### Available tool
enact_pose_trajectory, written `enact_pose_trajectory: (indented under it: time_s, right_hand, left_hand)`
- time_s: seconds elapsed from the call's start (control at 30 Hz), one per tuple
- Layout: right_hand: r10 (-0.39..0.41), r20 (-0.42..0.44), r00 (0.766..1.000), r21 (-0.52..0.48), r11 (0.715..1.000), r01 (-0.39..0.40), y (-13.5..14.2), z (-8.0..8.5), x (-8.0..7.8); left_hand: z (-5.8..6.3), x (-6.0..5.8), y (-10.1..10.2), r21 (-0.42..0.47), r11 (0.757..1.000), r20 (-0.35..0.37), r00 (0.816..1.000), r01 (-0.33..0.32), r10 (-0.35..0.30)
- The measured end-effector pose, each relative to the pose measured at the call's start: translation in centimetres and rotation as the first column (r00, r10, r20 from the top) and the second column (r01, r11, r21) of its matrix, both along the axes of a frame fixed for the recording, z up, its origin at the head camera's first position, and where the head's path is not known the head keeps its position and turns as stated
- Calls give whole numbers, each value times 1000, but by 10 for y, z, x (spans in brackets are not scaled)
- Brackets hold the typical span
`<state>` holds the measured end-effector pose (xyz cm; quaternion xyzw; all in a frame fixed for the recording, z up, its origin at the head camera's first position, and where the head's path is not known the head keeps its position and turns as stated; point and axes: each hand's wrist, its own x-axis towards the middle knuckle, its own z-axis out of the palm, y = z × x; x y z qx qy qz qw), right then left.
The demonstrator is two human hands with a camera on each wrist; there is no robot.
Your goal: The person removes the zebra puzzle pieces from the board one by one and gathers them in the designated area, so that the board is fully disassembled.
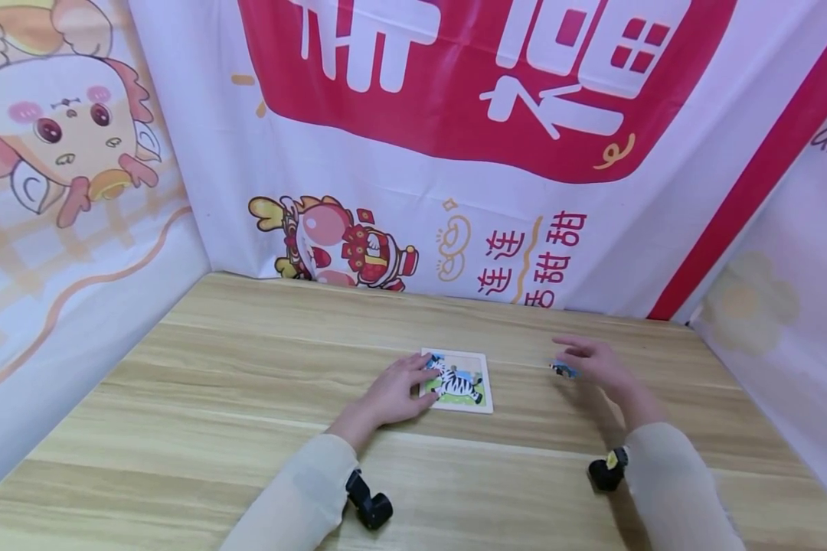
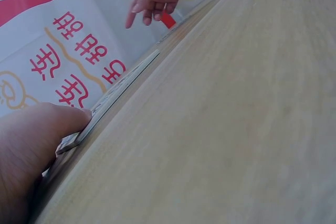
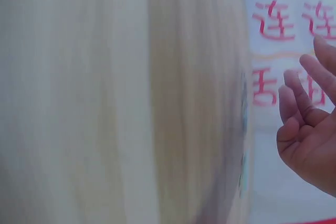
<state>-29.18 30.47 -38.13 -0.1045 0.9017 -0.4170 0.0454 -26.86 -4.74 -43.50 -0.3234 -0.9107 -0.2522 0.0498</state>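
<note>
A square puzzle board [image 1: 484, 404] with a white frame and a zebra picture lies flat on the table. My left hand [image 1: 401, 389] rests on its left side, fingertips over the picture near the zebra's head and thumb by the lower edge. In the left wrist view the thumb [image 2: 71, 121] touches the board's edge [image 2: 113, 97]; the other fingers are hidden there. To the right, my right hand [image 1: 596, 370] hovers over a small blue puzzle piece [image 1: 563, 370]. Its fingers [image 3: 302, 95] are spread and loosely bent, with nothing between them.
The wooden table [image 1: 262, 367] extends around the board. A printed cloth [image 1: 413, 176] hangs along its back edge, and more cloth [image 1: 76, 229] covers the left side. Black wrist cameras [image 1: 371, 501] are strapped to both sleeves. Flat coloured pieces [image 3: 243, 174] lie at the table's edge in the right wrist view.
</note>
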Motion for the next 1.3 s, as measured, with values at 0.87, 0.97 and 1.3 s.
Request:
enact_pose_trajectory:
  time_s: [0.87, 0.97, 1.3]
  right_hand:
    - [61, 88, 994, -232, 972, -39, -112, -11, -4]
    - [41, 127, 991, -214, 977, -13, -122, -15, -5]
    - [26, 177, 984, -288, 957, 27, -146, -19, -3]
  left_hand:
    - [-5, -7, -6, -193, 958, -28, 978, -210, 208]
    - [-6, -6, -5, -204, 957, -19, 978, -207, 207]
    - [-4, -5, -5, -204, 960, -11, 981, -191, 193]
